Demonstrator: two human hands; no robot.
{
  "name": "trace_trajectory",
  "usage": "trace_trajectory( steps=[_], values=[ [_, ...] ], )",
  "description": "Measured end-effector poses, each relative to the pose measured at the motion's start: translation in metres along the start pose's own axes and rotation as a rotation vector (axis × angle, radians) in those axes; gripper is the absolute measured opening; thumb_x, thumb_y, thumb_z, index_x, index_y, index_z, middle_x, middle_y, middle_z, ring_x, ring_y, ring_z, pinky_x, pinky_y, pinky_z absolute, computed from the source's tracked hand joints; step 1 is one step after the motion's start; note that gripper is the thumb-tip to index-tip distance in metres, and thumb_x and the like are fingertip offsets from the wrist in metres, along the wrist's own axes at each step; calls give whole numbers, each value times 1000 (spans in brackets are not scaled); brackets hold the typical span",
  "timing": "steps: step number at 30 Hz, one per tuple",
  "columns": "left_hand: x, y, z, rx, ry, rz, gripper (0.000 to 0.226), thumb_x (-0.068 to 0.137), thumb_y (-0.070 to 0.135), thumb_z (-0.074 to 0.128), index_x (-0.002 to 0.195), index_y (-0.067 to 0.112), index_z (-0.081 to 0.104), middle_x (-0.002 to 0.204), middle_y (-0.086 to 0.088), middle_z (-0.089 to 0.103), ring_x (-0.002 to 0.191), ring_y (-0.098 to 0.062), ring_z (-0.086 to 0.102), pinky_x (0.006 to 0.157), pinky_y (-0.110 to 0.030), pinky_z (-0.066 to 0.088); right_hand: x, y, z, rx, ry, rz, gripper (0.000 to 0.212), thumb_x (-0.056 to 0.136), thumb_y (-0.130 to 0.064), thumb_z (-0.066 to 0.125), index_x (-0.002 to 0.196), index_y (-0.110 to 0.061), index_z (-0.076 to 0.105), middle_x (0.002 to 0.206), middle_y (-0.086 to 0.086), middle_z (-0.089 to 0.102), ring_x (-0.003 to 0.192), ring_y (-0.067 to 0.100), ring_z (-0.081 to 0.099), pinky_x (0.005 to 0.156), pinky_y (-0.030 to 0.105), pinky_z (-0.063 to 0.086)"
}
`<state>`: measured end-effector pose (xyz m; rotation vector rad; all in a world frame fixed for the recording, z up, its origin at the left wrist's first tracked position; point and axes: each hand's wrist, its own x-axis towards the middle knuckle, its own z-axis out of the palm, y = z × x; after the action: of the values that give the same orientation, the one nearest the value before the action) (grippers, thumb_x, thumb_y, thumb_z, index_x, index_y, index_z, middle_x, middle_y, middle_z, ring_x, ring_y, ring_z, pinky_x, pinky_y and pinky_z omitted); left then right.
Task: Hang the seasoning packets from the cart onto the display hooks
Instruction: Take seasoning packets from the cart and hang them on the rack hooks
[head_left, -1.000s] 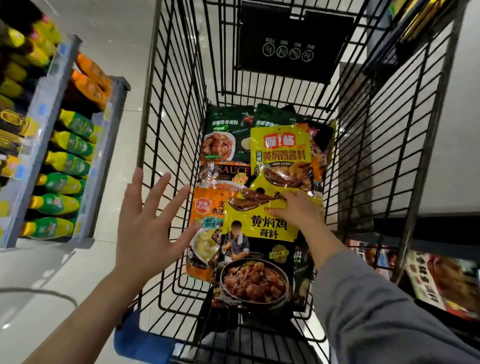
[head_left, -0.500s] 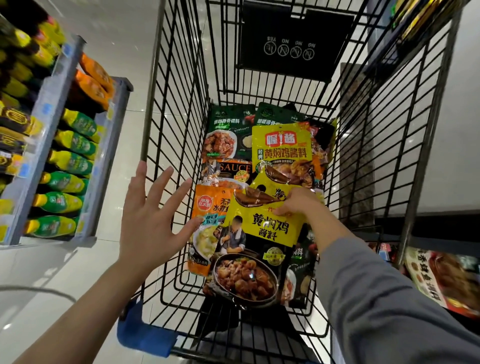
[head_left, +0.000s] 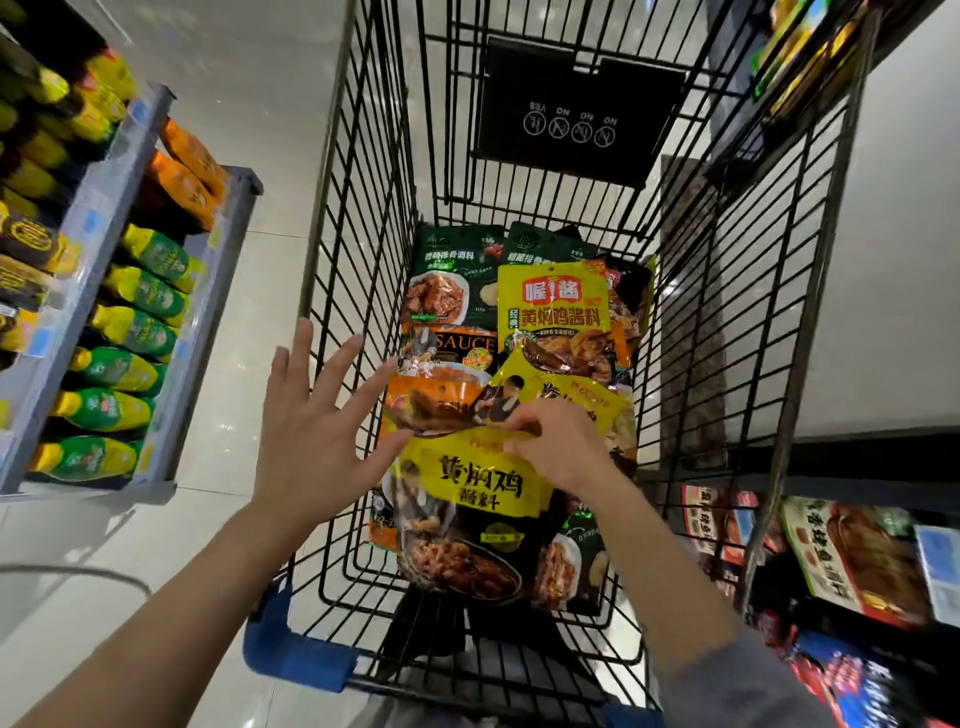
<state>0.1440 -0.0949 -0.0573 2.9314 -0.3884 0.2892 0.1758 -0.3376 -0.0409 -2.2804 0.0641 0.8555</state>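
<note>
The right hand (head_left: 563, 447) pinches the top edge of a yellow-and-black seasoning packet (head_left: 467, 514) inside the black wire cart (head_left: 358, 249). Below that grip the packet shows a yellow band with dark characters, then a dark pan of braised chicken. Beyond the grip lie more packets: a yellow one (head_left: 553, 317), dark green ones, an orange one. The left hand (head_left: 317, 431) hovers with fingers spread and released, thumb tip at the packet's left edge.

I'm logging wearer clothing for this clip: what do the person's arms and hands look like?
The left hand and forearm are bare, with no sleeve in view. The right hand is bare too, with a grey sleeve pushed up the forearm. No gloves, rings or watch are visible.
</note>
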Motion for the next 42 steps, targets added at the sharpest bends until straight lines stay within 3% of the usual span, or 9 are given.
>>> trace_trajectory(
  steps=[5, 9, 14, 19, 24, 31, 36, 38, 42],
  values=[
    [-3, 1, -10, -46, -121, 136, 46, 90, 55, 44, 119, 28, 67, 107, 2, 71, 112, -20, 63, 112, -48, 25, -49, -16, 24, 201, 69, -144, 15, 86, -10, 64, 96, -17, 72, 87, -14, 62, 82, 3, 56, 70, 15, 43],
    [-5, 0, -14, -160, -195, 233, 43, 95, 58, 35, 99, 33, 70, 93, 13, 69, 92, -10, 64, 98, -37, 32, -56, -6, 25, 327, 156, -119, 16, 86, -8, 64, 91, -22, 72, 83, -22, 60, 79, -4, 56, 67, 5, 39],
    [-33, 6, -11, -174, -116, 220, 24, 96, 41, 42, 96, 28, 62, 76, 6, 63, 68, -19, 65, 95, -43, 33, -53, 4, 23, 323, 55, -137, 15, 85, -11, 67, 93, -22, 73, 86, -18, 63, 83, 3, 58, 75, 18, 46],
    [-53, 11, -17, -146, -32, 54, 19, 96, 41, 42, 99, 33, 58, 81, 7, 66, 88, -16, 56, 100, -50, 22, -41, 7, 12, 391, -143, -167, 21, 82, -17, 71, 84, -37, 69, 88, -13, 66, 85, 10, 61, 78, 27, 52],
    [-53, 10, -10, -92, -72, -64, 30, 91, 35, 47, 91, 20, 73, 86, -1, 67, 94, -20, 52, 101, -60, 25, -4, 11, -20, 421, -319, -108, 33, 75, -34, 74, 107, -29, 64, 102, -5, 66, 93, 5, 62, 78, 17, 51],
    [-56, 11, -1, -108, -85, -132, 20, 82, 21, 55, 100, 21, 64, 88, -1, 69, 101, -24, 57, 101, -64, 29, 155, 62, -50, 297, 197, 187, 56, 83, -42, 68, 129, -16, 51, 133, 4, 54, 122, 25, 50, 102, 45, 42],
    [-55, 16, 2, -10, -82, -128, 28, 82, 17, 53, 107, 18, 66, 95, -1, 71, 106, -25, 55, 104, -69, 23, 224, 106, -53, -130, 233, 301, 66, 85, -41, 64, 140, -15, 38, 144, 17, 39, 133, 35, 34, 110, 45, 28],
    [-55, 15, 3, 10, -91, -123, 32, 83, 15, 55, 114, 20, 62, 97, -1, 71, 106, -25, 55, 104, -66, 25, 228, 112, -53, -151, 212, 327, 64, 85, -38, 65, 139, -15, 38, 144, 20, 37, 134, 37, 32, 110, 44, 24],
    [-55, 17, 2, 41, -79, -122, 31, 82, 12, 56, 108, 15, 72, 96, -2, 71, 99, -21, 54, 103, -58, 32, 230, 114, -57, -74, 345, 376, 58, 82, -31, 69, 132, -15, 44, 135, 20, 48, 126, 37, 43, 102, 43, 35]
  ],
)
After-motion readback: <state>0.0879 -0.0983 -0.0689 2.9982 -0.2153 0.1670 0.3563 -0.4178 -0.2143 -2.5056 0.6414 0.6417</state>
